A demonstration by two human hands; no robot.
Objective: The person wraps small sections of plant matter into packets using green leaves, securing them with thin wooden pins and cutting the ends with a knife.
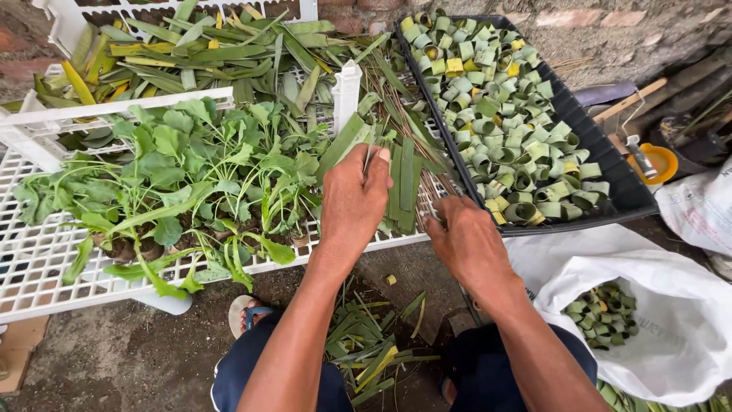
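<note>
Step judged: a leaf strip is being picked from the stack. Left hand is curled, pinching the cut leaf strips on the white slatted counter. Right hand is half-closed at the edge of the black tray, nothing visibly held. Rolled leaf rings fill the tray. Next move likely needs one strip separated. White sack lower right holds more rings; label unreadable.
</note>
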